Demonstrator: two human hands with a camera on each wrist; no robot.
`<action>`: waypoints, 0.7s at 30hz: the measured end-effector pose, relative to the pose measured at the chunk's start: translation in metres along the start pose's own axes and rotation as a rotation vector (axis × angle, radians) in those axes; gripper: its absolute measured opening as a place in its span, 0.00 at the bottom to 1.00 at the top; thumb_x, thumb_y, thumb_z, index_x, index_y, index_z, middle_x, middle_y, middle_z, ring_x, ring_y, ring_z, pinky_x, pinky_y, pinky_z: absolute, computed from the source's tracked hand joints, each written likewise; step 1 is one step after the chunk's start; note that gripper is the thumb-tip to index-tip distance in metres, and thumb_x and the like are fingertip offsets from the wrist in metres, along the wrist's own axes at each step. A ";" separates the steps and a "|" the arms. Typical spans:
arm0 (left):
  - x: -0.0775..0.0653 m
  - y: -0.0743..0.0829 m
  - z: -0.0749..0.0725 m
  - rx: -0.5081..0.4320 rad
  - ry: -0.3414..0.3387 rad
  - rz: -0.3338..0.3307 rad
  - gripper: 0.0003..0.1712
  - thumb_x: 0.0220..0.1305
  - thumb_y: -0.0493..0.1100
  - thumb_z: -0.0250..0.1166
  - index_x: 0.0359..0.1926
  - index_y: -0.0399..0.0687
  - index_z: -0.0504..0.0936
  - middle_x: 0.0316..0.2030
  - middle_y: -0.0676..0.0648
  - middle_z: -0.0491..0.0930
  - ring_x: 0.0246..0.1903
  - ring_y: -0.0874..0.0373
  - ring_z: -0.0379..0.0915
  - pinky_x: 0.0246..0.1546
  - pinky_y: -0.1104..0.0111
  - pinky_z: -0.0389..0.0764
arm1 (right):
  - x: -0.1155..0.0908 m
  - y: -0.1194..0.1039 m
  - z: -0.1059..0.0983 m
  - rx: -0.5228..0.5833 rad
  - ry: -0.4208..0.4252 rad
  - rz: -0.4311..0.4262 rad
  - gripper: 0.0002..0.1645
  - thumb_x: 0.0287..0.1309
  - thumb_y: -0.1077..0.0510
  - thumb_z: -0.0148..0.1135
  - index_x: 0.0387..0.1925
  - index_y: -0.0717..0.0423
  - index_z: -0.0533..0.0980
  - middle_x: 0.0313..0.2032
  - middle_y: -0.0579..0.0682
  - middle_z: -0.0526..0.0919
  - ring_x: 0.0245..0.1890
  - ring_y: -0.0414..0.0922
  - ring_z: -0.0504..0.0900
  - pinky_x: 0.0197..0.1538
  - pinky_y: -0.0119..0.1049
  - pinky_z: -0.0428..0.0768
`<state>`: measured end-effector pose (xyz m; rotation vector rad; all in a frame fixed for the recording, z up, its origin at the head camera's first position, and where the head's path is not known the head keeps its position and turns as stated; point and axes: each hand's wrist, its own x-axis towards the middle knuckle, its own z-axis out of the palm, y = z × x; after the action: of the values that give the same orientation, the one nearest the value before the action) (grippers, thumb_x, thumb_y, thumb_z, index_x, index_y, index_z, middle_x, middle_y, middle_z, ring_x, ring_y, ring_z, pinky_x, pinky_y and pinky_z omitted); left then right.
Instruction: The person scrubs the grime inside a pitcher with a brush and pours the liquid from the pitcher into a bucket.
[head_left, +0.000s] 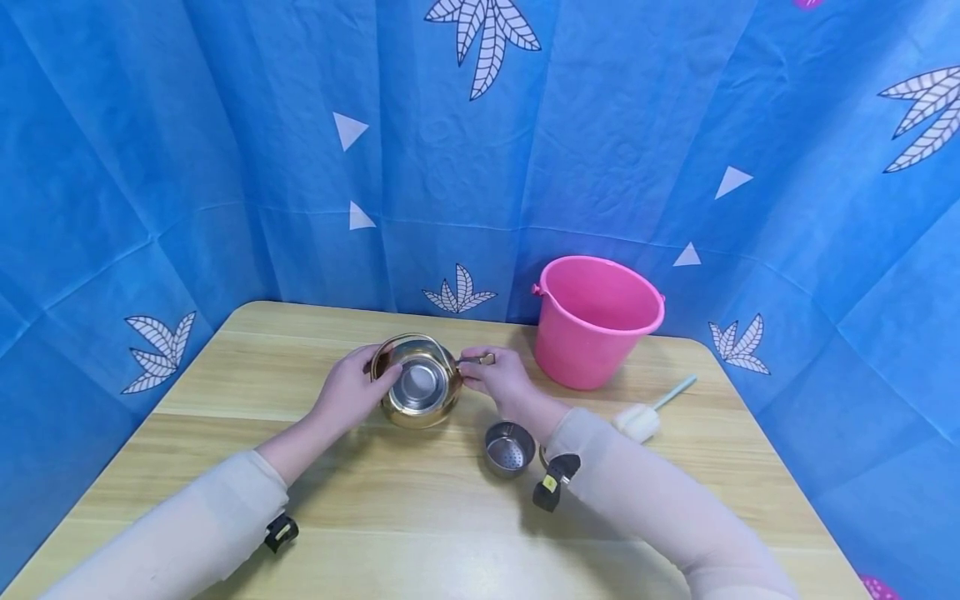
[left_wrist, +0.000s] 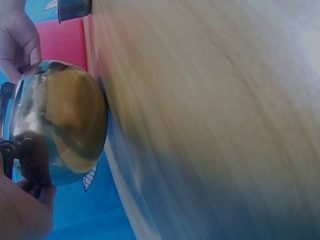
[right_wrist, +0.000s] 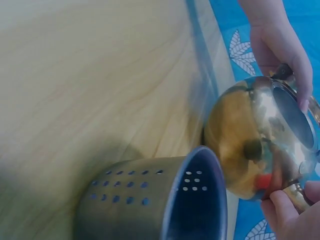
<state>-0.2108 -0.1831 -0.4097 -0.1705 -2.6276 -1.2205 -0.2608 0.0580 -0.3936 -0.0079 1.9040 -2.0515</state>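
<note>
A shiny gold teapot (head_left: 432, 410) without its lid is held between both hands, tilted so its open top shows in the head view. My left hand (head_left: 358, 382) grips its left side, the thumb laid over the rim near the handle's joint. On the opposite side, my right hand (head_left: 504, 377) pinches the spout (right_wrist: 297, 196) between thumb and fingers. The left wrist view shows the teapot's rounded body (left_wrist: 75, 120) close over the tabletop. Just in front of the right hand stands a steel strainer basket (head_left: 510, 450) with small holes, its mouth upward.
A pink bucket (head_left: 577, 350) stands at the back right of the wooden table (head_left: 420, 517). Near it lies a white-headed brush (head_left: 637, 422) with a pale green handle. Part of a gold-edged thing (head_left: 543, 457) peeks out beside the right sleeve. Blue curtain (head_left: 450, 167) hangs behind.
</note>
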 end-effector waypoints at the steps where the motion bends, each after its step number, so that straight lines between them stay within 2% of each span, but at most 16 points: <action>1: 0.000 0.000 0.000 -0.001 0.000 0.000 0.25 0.69 0.50 0.65 0.61 0.41 0.79 0.53 0.39 0.81 0.55 0.41 0.76 0.56 0.48 0.76 | 0.001 0.000 0.000 0.000 -0.003 0.003 0.22 0.60 0.75 0.61 0.57 0.74 0.73 0.52 0.67 0.80 0.49 0.54 0.85 0.54 0.41 0.82; 13: 0.003 0.000 -0.005 0.003 -0.039 -0.043 0.26 0.69 0.50 0.63 0.62 0.39 0.78 0.55 0.36 0.80 0.57 0.37 0.74 0.58 0.45 0.74 | 0.006 -0.003 -0.001 0.028 -0.024 0.059 0.24 0.60 0.75 0.60 0.59 0.75 0.71 0.49 0.64 0.82 0.42 0.47 0.85 0.53 0.41 0.82; 21: 0.004 -0.001 -0.006 -0.002 -0.070 -0.089 0.27 0.71 0.49 0.62 0.63 0.37 0.77 0.56 0.35 0.80 0.56 0.39 0.76 0.56 0.48 0.75 | 0.008 0.000 0.000 0.052 -0.017 0.082 0.21 0.60 0.76 0.59 0.55 0.73 0.74 0.43 0.59 0.84 0.38 0.44 0.85 0.53 0.40 0.83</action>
<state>-0.2141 -0.1882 -0.4055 -0.0985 -2.7205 -1.2675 -0.2680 0.0563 -0.3955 0.0635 1.8098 -2.0391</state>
